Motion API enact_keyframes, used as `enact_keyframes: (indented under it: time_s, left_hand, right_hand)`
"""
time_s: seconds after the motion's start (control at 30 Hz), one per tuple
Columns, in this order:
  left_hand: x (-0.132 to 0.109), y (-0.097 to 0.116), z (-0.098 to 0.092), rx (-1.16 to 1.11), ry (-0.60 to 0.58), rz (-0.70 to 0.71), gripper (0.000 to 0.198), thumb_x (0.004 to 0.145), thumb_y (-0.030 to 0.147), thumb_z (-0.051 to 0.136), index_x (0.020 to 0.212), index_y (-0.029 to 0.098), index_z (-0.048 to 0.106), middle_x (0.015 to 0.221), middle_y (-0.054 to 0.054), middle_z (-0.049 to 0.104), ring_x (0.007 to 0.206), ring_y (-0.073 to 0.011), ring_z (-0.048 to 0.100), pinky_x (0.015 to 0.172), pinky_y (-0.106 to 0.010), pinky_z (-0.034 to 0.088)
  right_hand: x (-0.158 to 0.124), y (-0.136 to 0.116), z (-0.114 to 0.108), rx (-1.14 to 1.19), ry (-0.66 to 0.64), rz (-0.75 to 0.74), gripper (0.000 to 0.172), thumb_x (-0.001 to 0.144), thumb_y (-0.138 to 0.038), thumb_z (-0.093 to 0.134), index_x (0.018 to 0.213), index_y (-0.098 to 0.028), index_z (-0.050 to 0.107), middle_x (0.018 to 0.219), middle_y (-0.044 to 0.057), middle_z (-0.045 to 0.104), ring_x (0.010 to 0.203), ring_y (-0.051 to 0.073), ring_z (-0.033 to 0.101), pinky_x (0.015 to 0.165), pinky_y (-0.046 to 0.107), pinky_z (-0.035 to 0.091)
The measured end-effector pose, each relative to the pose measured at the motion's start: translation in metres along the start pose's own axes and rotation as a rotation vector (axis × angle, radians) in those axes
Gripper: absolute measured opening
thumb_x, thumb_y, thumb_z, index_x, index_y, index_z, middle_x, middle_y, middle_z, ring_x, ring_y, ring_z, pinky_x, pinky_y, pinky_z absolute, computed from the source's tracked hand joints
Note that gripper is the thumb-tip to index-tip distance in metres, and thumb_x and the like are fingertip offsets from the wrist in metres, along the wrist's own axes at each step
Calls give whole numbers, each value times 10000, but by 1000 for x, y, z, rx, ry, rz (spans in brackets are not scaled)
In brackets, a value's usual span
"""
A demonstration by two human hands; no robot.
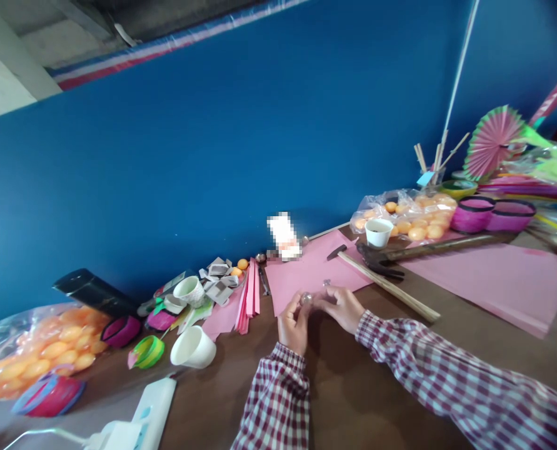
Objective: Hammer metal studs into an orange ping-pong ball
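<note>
Between thumb and fingers my left hand (293,324) holds a small round shiny object (306,299), above the near edge of a pink sheet (301,275). My right hand (344,307) reaches in from the right, its fingertips pinched together beside that object; whether they grip anything is too small to tell. A tiny metallic piece (326,283) lies on the sheet just past my right fingers. To the right, a hammer (386,284) with a wooden handle rests partly on the pink sheet.
Left are a white cup (193,347), green tape roll (148,352), power strip (154,406) and bag of orange balls (48,347). Right are a small white cup (378,233), another ball bag (419,215), a long-handled tool (442,247) and purple rolls (472,214). A blue partition (259,137) stands behind.
</note>
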State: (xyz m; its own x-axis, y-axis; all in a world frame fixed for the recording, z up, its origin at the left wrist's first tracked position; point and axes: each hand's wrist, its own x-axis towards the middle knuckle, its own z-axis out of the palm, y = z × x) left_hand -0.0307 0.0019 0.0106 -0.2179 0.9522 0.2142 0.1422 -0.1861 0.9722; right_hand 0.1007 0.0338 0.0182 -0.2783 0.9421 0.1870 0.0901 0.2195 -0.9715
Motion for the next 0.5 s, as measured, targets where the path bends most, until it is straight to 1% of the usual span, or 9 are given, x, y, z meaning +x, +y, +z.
enact_keyframes:
  time_s: [0.27, 0.5]
  left_hand:
    - [-1, 0, -2, 39, -1, 33, 365, 702, 298, 572, 1039, 161, 594, 1025, -75, 630, 980, -211, 557, 892, -355, 407]
    - [-1, 5, -3, 37, -17, 31, 365, 718, 301, 552, 1052, 159, 584, 1058, -83, 613, 1024, -211, 531, 924, -362, 378]
  right_hand:
    - [0, 5, 3, 50, -4, -6, 255, 690, -372, 562, 729, -129, 629, 704, 40, 656, 681, 154, 593, 659, 276, 466]
    - [0, 9, 4, 64, -5, -12, 254, 698, -383, 561, 709, -136, 621, 702, 39, 659, 669, 155, 600, 664, 283, 473]
